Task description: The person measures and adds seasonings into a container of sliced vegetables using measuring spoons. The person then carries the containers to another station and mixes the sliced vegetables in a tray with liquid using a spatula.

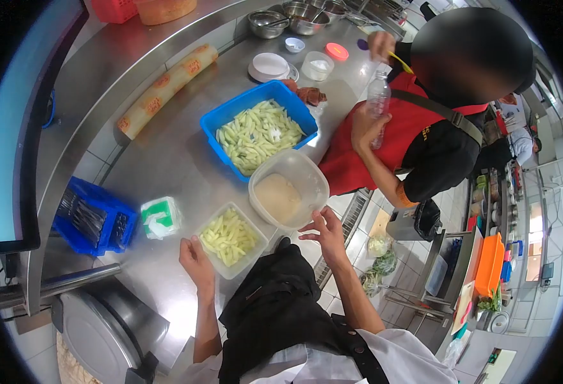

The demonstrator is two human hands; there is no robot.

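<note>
My left hand (197, 261) is at the left side of a square clear plastic container (256, 248), fingers closed at its rim. Pale green cut vegetable strips (229, 237) lie inside. Close to the right wall of a larger clear plastic tub (320, 185) is my right hand (327, 235), fingers apart; whether a fingertip touches the tub I cannot tell. The tub holds a beige layer (277, 197) of what looks like powder. Behind both stands a blue plastic basin (214, 137) with many more strips (256, 137) and some white matter on top.
A co-worker in red and black (371, 157) at right holds a clear bottle (378, 102) and a yellow-handled utensil. A blue cutlery basket (105, 224) and a green-and-white packet (160, 217) are at left. A kitchen scale (270, 67) and metal bowls (307, 22) stand at the back.
</note>
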